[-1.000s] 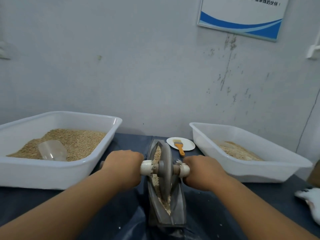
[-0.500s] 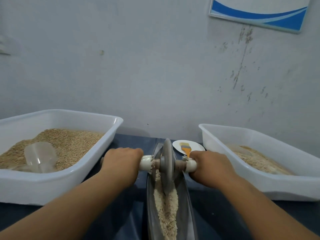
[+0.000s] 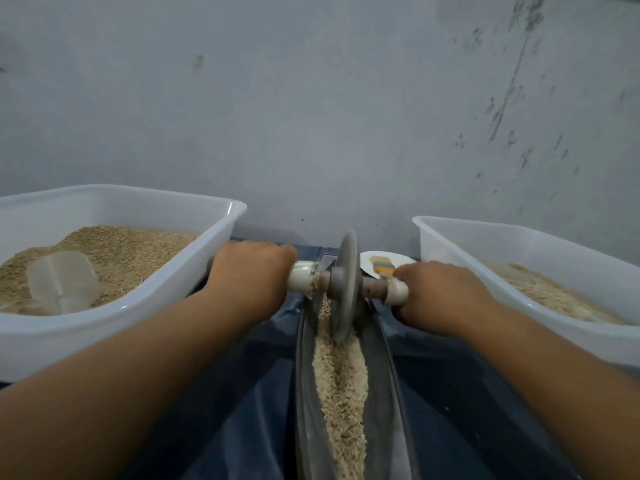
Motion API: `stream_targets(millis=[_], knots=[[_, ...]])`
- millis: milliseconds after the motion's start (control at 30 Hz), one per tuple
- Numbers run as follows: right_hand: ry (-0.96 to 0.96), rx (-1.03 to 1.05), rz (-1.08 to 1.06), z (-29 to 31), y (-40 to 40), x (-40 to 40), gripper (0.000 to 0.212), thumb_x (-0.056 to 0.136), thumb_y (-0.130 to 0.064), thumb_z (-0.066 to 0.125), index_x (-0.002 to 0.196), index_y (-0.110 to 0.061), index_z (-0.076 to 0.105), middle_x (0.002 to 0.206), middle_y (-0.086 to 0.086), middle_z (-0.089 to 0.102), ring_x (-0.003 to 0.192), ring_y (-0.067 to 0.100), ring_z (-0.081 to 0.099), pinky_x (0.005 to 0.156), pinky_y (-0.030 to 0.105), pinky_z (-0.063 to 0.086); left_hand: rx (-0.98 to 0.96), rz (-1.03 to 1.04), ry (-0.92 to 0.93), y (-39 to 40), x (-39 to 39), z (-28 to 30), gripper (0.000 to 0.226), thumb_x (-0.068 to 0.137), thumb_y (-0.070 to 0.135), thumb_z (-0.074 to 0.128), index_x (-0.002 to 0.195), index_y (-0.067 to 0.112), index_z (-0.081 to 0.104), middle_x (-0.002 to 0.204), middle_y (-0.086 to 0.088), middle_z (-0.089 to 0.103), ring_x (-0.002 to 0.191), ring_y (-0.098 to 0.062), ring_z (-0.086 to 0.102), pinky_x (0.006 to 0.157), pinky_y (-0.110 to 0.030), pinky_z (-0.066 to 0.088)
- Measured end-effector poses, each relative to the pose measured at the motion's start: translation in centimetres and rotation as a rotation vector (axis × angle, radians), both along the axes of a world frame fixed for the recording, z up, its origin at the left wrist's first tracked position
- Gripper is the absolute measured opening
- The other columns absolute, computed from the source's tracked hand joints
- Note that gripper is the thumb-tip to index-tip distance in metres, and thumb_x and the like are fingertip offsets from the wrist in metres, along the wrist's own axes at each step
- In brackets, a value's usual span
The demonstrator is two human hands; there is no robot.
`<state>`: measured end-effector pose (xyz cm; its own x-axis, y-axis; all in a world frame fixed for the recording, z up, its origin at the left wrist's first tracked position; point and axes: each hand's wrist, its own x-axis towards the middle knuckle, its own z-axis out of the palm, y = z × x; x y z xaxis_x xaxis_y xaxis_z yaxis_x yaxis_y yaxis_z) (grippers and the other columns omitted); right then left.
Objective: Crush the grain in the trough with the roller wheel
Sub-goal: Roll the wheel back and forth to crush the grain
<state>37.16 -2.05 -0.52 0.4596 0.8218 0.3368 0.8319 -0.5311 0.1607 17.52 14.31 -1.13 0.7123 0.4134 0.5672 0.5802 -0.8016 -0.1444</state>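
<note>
Running away from the viewer, the trough held pale grain along its middle. At its far end the roller wheel stood upright in the grain, with the left hand and right hand curled tight round the axle's white handles; level, even downward pressure would likely crush best.

Trough centre, grain in it; wheel at its far end. Tubs left and right. Scoop in left tub. Plate behind wheel.
</note>
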Motion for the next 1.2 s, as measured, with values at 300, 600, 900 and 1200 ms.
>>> stream_targets(millis=[300, 600, 900, 1200], knots=[[0.135, -0.066, -0.014, -0.4, -0.9, -0.5, 0.011, 0.066, -0.039, 0.055, 0.068, -0.031, 0.049, 0.064, -0.010, 0.054, 0.058, 0.007, 0.049, 0.050, 0.024, 0.033, 0.021, -0.007, 0.023, -0.7, -1.0, -0.6, 0.025, 0.079, 0.033, 0.064, 0.075, 0.032, 0.039, 0.061, 0.010, 0.037, 0.062, -0.013, 0.045, 0.058, -0.028, 0.033], [0.218, -0.049, -0.034, -1.6, -3.6, -2.2, 0.015, 0.067, -0.043, 0.057, 0.077, -0.034, 0.053, 0.072, -0.012, 0.059, 0.066, 0.008, 0.056, 0.053, 0.025, 0.039, 0.049, -0.022, 0.076, -3.1, -2.4, 0.0, 0.028, 0.079, 0.035, 0.066, 0.080, 0.033, 0.038, 0.061, 0.010, 0.032, 0.064, -0.012, 0.044, 0.059, -0.028, 0.033], [0.062, -0.059, -0.034, 0.9, -2.9, -4.8, 0.008, 0.074, -0.033, 0.059, 0.076, -0.029, 0.053, 0.070, -0.009, 0.055, 0.063, 0.011, 0.049, 0.049, 0.024, 0.029, -0.194, 0.060, 0.060, -4.4, -4.2, -0.9, 0.015, 0.083, 0.033, 0.059, 0.085, 0.034, 0.044, 0.073, 0.010, 0.050, 0.072, -0.014, 0.055, 0.066, -0.029, 0.046], [0.183, -0.060, -0.078, 0.2, -5.3, -6.4, 0.013, 0.072, -0.040, 0.060, 0.078, -0.031, 0.053, 0.074, -0.010, 0.059, 0.069, 0.011, 0.057, 0.059, 0.027, 0.045, -0.102, 0.061, 0.074, -5.7, -4.3, -0.1, 0.017, 0.084, 0.032, 0.059, 0.082, 0.033, 0.043, 0.068, 0.010, 0.045, 0.067, -0.012, 0.047, 0.059, -0.028, 0.031]])
